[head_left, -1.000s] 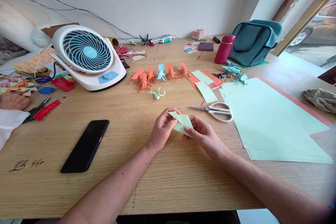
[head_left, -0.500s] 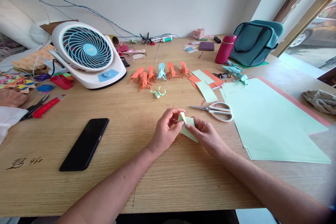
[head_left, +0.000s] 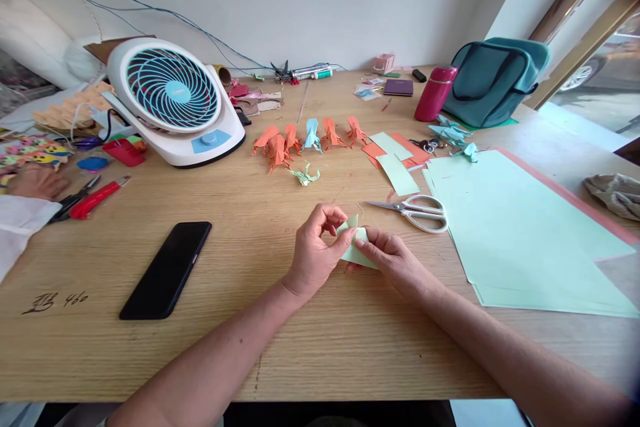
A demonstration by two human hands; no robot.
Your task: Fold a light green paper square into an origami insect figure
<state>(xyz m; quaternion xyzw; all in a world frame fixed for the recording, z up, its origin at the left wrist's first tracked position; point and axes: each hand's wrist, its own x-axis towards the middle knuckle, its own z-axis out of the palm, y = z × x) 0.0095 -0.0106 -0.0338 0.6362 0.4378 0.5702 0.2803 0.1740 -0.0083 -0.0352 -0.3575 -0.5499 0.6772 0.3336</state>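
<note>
Both my hands pinch a small folded piece of pale green paper just above the wooden table. My left hand grips its left side with thumb and fingers curled over the fold. My right hand holds its right edge from the other side. A small point of the paper sticks up between my fingers. White-handled scissors lie just right of my hands. A row of orange and blue folded paper figures stands further back, with a small green figure in front of it.
A stack of large pale green sheets covers the right side. A black phone lies to the left. A white desk fan, a red cutter, a pink bottle and a teal bag stand around. Another person's hand rests at far left.
The paper was spread flatter between my hands; my fingers have closed in and folded it into a smaller shape. Both hands moved slightly closer together.
</note>
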